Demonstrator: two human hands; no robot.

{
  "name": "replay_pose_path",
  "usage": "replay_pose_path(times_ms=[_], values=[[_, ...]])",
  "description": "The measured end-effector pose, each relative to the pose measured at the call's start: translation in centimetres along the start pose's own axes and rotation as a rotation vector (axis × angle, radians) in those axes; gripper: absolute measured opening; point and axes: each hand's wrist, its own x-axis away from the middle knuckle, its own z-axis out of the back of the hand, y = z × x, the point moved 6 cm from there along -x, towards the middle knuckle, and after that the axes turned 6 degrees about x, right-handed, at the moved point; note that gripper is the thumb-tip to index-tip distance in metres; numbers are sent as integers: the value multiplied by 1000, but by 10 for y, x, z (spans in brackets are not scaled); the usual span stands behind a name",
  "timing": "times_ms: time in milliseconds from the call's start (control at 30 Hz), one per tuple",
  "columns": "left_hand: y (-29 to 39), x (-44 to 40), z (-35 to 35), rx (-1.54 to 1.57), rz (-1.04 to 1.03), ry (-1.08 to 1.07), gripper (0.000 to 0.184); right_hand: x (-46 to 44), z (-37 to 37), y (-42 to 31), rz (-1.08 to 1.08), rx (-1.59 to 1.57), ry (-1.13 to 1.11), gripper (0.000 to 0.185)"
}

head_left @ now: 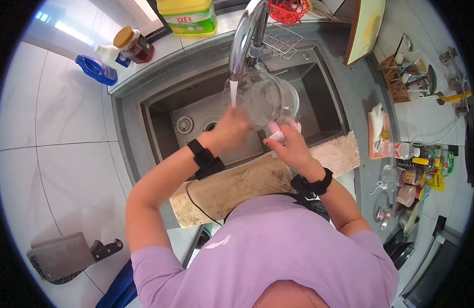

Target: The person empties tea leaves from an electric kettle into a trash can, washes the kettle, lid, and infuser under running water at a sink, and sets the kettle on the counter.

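My right hand is closed on the pink and white handle of a clear glass pot, which is held tilted over the sink. Water runs from the chrome faucet beside the pot's left side. My left hand is under the stream, left of the pot; its fingers are blurred by motion and I cannot make out whether they hold anything. Both wrists wear black straps.
Cloth mats lie along the sink's front edge. Behind the sink stand a yellow detergent jug, a brown jar and a wire rack. Bottles and jars line the right counter. A cleaver is at lower left.
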Motion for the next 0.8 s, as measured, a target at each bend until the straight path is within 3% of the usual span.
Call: replay_pose_path(times_ms=[33,133,200,333,400,433,500,533,600,633,733,800], values=[[12,-3,-3,408,-81,-20,58,0,-1,0,28,17,-7,32],[39,-4,27,1227,-84,79,65,3,-8,5,55,21,-25,33],[39,-3,24,1294,-91,54,68,0,-7,7,12,-33,-46,32],[30,0,18,1419,-104,2,74,2,-4,2,-44,-94,-92,32],[19,12,-1,759,42,-235,71,2,-3,2,-132,-116,-192,33],[6,20,-6,419,110,-337,69,1,-1,1,-52,-65,-172,32],[-15,29,10,-10,22,-33,64,2,2,-3,99,35,-129,32],[-18,32,18,-223,-22,118,62,1,2,4,-59,-113,-188,30],[-27,33,46,-129,15,417,55,-2,2,10,-373,-410,-304,28],[-29,37,61,-81,33,567,52,-4,-1,11,-371,-478,-311,25],[-32,40,79,10,73,674,60,-11,-2,14,-334,-581,-311,20],[-48,50,83,535,90,898,57,-15,3,8,-272,-524,-289,17]])
